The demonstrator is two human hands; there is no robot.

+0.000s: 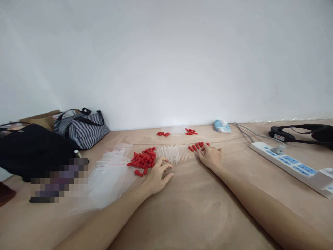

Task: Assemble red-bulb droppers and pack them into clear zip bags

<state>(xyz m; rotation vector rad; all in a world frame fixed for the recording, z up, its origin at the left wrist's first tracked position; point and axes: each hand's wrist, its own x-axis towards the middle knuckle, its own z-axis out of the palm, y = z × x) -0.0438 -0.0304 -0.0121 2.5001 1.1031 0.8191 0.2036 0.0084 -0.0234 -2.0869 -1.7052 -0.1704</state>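
Note:
My left hand [159,176] rests at the near left end of a row of thin clear tubes [173,153], its fingers apart and nothing visible in them. A heap of red rubber bulbs [142,159] lies just beyond and left of that hand. My right hand [210,155] is over the near side of a short row of red bulbs [195,147], right of the tubes. Its fingers are curled down at the bulbs; the fingertips are too small to show whether one is gripped.
Clear plastic bags [106,177] lie at left, near a striped bag [83,128] and a black bag [33,149]. More tubes and red bulbs [191,132] are by the wall. A blue mask [222,126], a power strip [286,163] and a black headset [299,133] are at right.

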